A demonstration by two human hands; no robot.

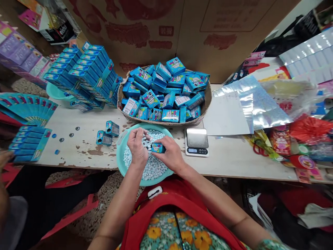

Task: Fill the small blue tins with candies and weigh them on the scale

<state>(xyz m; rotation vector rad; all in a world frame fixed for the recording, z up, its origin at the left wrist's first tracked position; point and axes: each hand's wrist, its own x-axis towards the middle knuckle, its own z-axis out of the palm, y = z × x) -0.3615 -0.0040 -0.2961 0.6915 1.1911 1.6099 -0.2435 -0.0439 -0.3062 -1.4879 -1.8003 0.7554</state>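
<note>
Over a turquoise basin (120, 152) of small pale blue candies (152, 170), both of my hands are close together. My right hand (170, 152) grips a small blue box (157, 147) by its right end, with the box's left end towards my other hand. My left hand (137, 144) is closed, fingertips bunched, with some candies showing at its right edge. A digital scale (197, 137) lies right of the basin, its plate bare. Two small blue boxes (112, 128) stand left of the basin.
Behind the basin, a cardboard tray (208, 104) is heaped with blue boxes. Stacked blue boxes (91, 69) stand at back left. White paper (225, 116) and plastic bags (270, 100) lie at right. Another person's hand (4, 161) is at the far left edge, beside more boxes (30, 144).
</note>
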